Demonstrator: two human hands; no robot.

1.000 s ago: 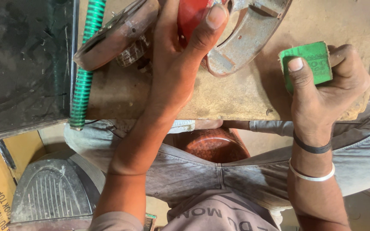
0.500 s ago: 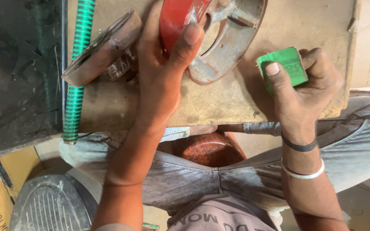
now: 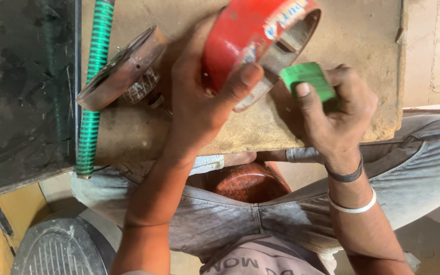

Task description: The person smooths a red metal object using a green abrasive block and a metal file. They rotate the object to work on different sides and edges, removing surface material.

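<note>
My left hand [image 3: 199,97] grips a red round tin-like ring [image 3: 245,35], tilted on its edge over a worn brown board [image 3: 362,61]. A grey metal disc [image 3: 253,97] shows just under the ring. My right hand [image 3: 339,114] pinches a small green pad [image 3: 306,79] right beside the ring's lower edge, close to touching it. A black band and a white band circle my right wrist.
A rusty round metal part [image 3: 123,69] lies on the board to the left, next to a green ribbed hose [image 3: 95,86]. A dark dusty slab [image 3: 21,86] fills the far left. A brown round object [image 3: 248,181] sits between my knees; a grey ribbed object [image 3: 57,249] sits lower left.
The red ring has been lifted and tilted up into fuller view in my left hand. My right hand with the green pad has moved left, up against the ring.
</note>
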